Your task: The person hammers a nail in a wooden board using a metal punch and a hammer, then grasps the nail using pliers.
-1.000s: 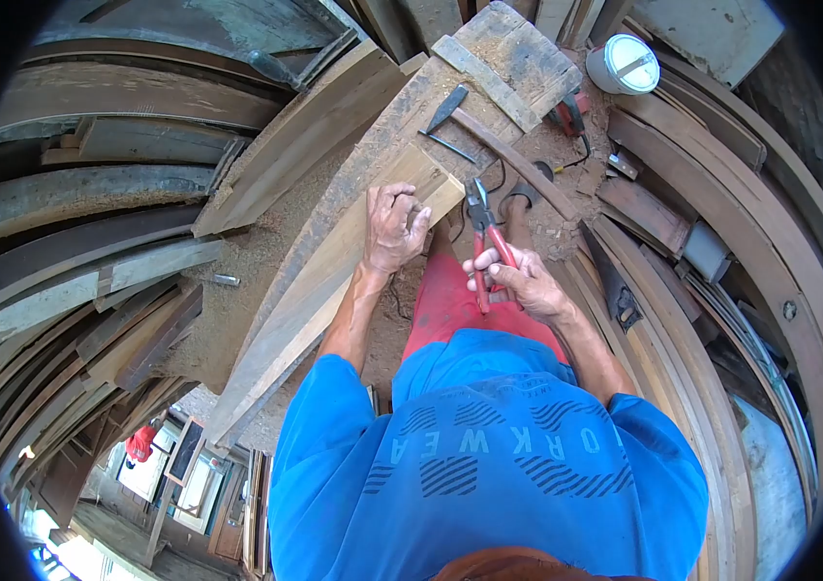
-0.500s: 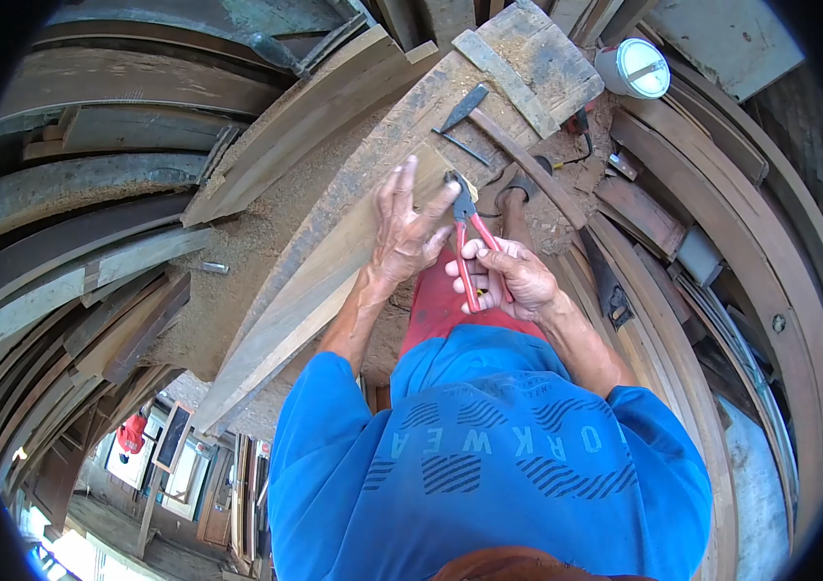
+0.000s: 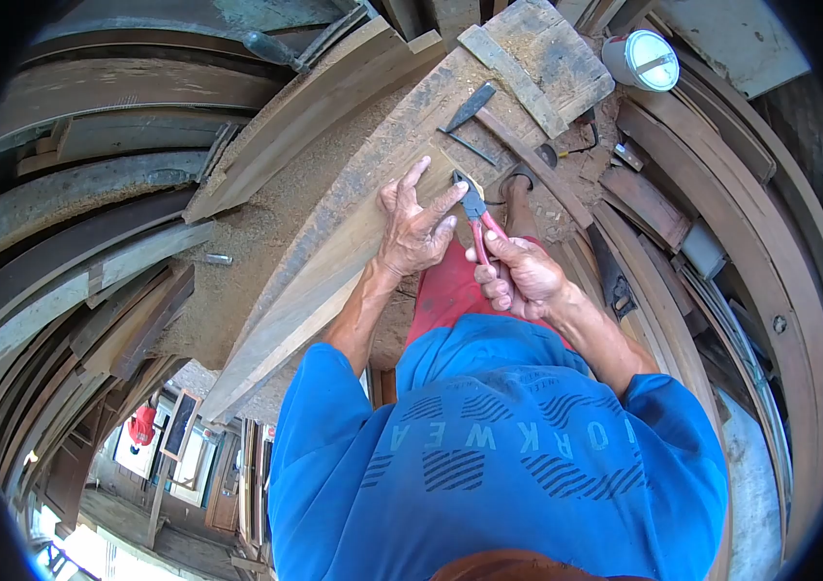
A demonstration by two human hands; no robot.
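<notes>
My right hand (image 3: 528, 276) is closed around the red handles of a pair of pliers (image 3: 475, 208). The dark jaws of the pliers are at the end of a wooden plank (image 3: 334, 247); whether anything is between them is too small to tell. My left hand (image 3: 416, 228) rests on the plank with its fingers spread, and its index fingertip is beside the head of the pliers. Just beyond the hands, a hammer (image 3: 518, 136) with a wooden handle and a thin dark metal rod (image 3: 472, 148) lie on the worn workbench (image 3: 411, 116).
A wooden strip (image 3: 513, 79) crosses the bench's far end. At the upper right stands a white bucket (image 3: 646, 62). A handsaw (image 3: 613, 276) lies right of my right arm. Stacked boards (image 3: 131, 136) line both sides, and sawdust covers the floor (image 3: 237, 232).
The pliers' handles, spread apart before, are now squeezed together in my right hand. My left hand has stayed on the plank, its index finger near the jaws. The view has shifted slightly.
</notes>
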